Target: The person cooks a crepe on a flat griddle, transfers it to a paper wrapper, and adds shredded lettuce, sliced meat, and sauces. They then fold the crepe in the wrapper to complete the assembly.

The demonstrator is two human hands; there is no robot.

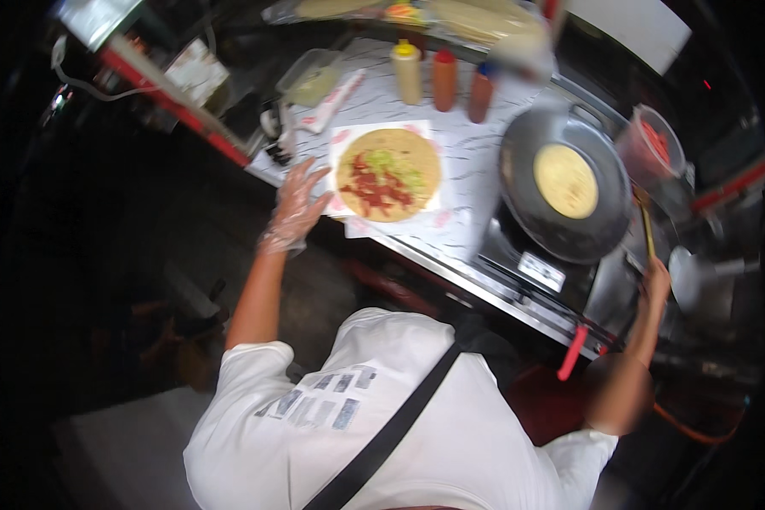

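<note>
My left hand [296,204], in a clear plastic glove, is open with its fingers apart at the left edge of a flat round tortilla [429,161]. Shredded red filling [372,189] and pale green shredded vegetable [393,172] lie on the tortilla, which rests on white printed paper [340,153]. My right hand [654,282] is closed around the light handle of a long wooden utensil [648,228]. Its brownish head is beside a black wok [518,161], too blurred to tell its exact kind. Another pale, browned tortilla [565,180] lies flat in the wok.
Three squeeze bottles, yellow-capped [407,75], red-capped [444,81] and blue-capped [481,92], stand behind the paper. A clear tub [310,78] is at the back left. Right of the wok sits a plastic tub [646,149] of red pieces. A red handle [574,353] juts past the counter's front edge.
</note>
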